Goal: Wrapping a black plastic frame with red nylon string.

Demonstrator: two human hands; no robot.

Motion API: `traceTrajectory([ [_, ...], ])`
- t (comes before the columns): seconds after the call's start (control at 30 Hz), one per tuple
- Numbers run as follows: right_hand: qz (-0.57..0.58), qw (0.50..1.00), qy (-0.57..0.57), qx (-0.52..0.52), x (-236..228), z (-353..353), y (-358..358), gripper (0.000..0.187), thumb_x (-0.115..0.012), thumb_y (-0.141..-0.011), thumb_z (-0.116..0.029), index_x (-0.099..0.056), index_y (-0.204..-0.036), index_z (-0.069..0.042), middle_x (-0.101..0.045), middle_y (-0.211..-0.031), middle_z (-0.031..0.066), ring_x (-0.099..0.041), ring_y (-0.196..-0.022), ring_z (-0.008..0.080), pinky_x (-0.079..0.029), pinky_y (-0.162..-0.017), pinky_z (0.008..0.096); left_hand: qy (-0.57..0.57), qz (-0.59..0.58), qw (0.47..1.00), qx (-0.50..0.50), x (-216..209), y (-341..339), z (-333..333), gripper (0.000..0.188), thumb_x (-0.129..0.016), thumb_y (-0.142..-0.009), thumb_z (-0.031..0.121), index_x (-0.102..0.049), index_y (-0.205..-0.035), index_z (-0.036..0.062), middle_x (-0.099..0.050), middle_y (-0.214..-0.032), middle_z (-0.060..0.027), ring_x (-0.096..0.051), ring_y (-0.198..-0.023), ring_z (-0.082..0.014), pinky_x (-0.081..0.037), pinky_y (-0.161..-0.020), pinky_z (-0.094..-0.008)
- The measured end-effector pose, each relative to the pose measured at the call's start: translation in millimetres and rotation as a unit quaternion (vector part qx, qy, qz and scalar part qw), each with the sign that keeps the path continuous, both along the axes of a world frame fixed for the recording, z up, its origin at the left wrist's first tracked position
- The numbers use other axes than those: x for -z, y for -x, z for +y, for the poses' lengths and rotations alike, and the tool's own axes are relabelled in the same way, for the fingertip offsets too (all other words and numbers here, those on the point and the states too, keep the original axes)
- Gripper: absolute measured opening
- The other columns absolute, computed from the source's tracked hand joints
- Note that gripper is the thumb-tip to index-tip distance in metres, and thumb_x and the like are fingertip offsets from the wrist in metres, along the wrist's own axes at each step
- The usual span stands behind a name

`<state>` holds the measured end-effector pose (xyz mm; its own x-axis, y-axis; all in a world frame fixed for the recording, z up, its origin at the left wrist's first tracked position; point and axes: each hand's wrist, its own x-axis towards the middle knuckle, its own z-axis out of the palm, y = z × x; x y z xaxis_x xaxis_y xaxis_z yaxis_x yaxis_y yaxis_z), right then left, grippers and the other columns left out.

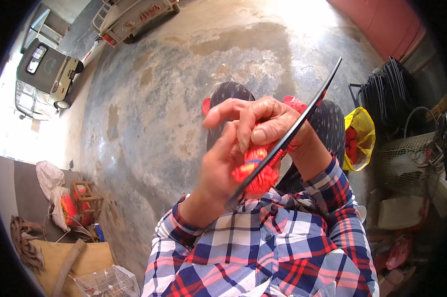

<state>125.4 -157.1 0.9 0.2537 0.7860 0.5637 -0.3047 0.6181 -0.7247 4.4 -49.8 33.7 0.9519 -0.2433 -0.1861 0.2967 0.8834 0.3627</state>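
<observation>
Above my lap, both hands are at a bundle of bright red-orange cord point(257, 179) with a dark band around it. My left hand point(211, 173), somewhat blurred, is closed around the bundle's left side. My right hand point(273, 121) reaches over from the far side, fingers bent and thumb pressed down near the top of the bundle. A long, thin black strip point(305, 116) slants from the upper right across the bundle toward my left wrist, with a bit of red near its upper end. What lies between my fingertips is hidden.
A yellow bag point(364, 131) with red pieces inside stands right of my knees. Beyond it are stacked black frames point(389, 89) and a wire mesh basket point(406, 161). A wooden stool point(87, 198) is at left; a three-wheeler point(44, 69) and a cargo cart point(134, 17) stand farther off.
</observation>
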Motion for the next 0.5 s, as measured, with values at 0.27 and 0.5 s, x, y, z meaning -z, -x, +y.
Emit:
traceTrajectory([
  [0.27, 0.058, 0.915, 0.212, 0.339, 37.0, -19.8, 9.3, 0.045, -0.07, -0.084, -0.024, -0.056, -0.118, 0.002, -0.061, -0.111, 0.0071, -0.055, -0.107, 0.0149, -0.044, -0.092, 0.0309, -0.139, -0.101, 0.985, -0.023, 4.5, 0.7, 31.0, 0.05, -0.063, -0.087, 0.029, -0.049, -0.129, 0.0061, -0.062, -0.106, -0.0071, -0.064, -0.088, -0.0176, -0.052, -0.061, -0.0245],
  [0.5, 0.085, 0.923, 0.207, 0.312, 20.1, -10.6, 70.9, 0.058, -0.077, -0.072, -0.003, -0.051, -0.124, -0.002, -0.055, -0.123, 0.0071, -0.056, -0.108, 0.0135, -0.044, -0.094, 0.0298, -0.267, -0.01, 0.956, -0.122, 18.6, -1.2, 43.3, 0.037, -0.069, -0.086, 0.019, -0.055, -0.119, 0.0078, -0.062, -0.098, -0.0041, -0.059, -0.073, -0.0089, -0.042, -0.053, -0.019],
])
